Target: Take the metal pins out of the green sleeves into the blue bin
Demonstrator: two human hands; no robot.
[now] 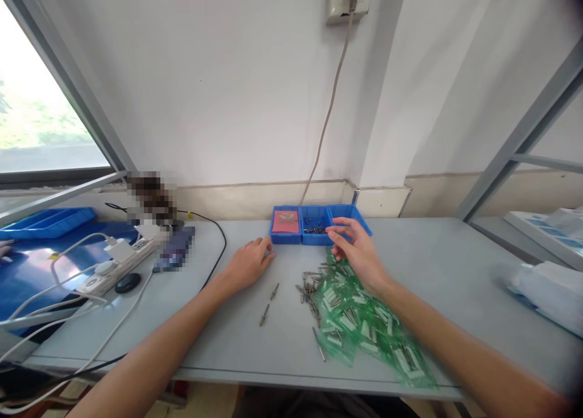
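My left hand (248, 262) rests on the grey table, fingers loosely extended and thumb apart, close to the left blue bin (286, 239). Nothing shows in it. My right hand (357, 254) is raised beside the middle blue bin (314, 240), thumb and fingertips drawn together; whatever they hold is too small to make out. Small dark metal pieces (315, 230) lie in that bin. Below my right hand are green plastic bags (359, 321) of metal pins with white slips. Loose blind rivets (311, 296) lie beside them, and two more rivets (265, 315) lie nearer my left hand.
A red packet (286, 221) lies in the left bin; another blue bin (348, 211) adjoins on the right. A power strip (113, 266), cables and a round black object (127, 282) occupy the left side. White wrapped packages (551, 290) sit at the right. A wall stands behind.
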